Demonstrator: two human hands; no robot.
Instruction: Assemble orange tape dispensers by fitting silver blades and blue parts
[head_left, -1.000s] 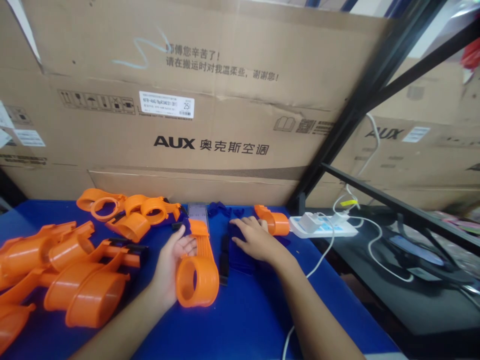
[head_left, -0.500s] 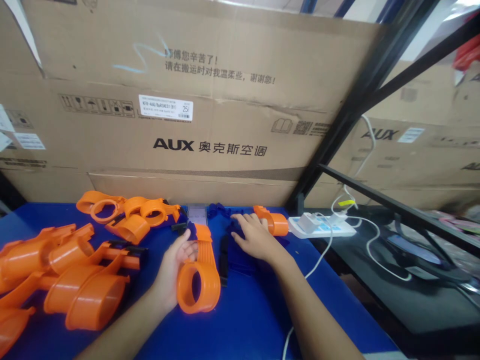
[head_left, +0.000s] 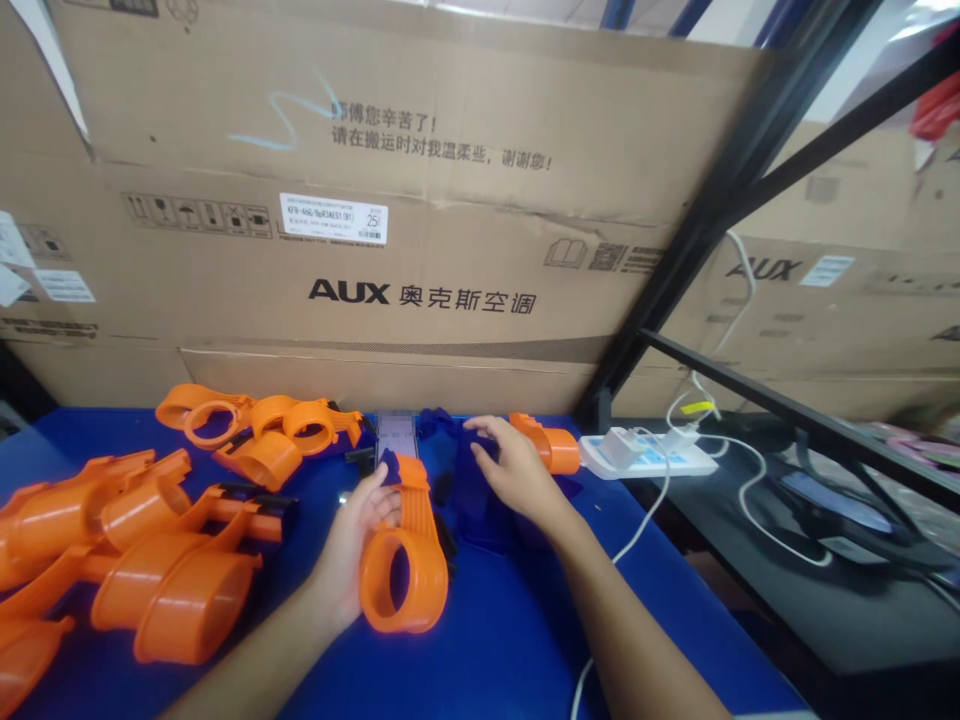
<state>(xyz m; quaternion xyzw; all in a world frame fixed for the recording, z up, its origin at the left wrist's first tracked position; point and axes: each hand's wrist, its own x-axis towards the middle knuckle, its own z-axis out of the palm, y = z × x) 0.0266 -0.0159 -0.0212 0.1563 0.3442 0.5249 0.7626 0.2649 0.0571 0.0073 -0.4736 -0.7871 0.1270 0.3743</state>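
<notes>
Orange and plastic, a tape dispenser point(head_left: 421, 548) is sitting in the left hand point(head_left: 349, 560), fingers grasping it over the middle of the blue table point(head_left: 487, 645). The right hand point(head_left: 517, 472) is showing just left of a second dispenser point(head_left: 559, 450); whether its bent fingers are gripping anything, I cannot tell. Other orange dispensers point(head_left: 199, 605) are lying at left.

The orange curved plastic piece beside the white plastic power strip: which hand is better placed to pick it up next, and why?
Probably the right hand: it is beside that orange curved piece. The left hand is farther off and holds an orange ring-shaped plastic piece.
</notes>
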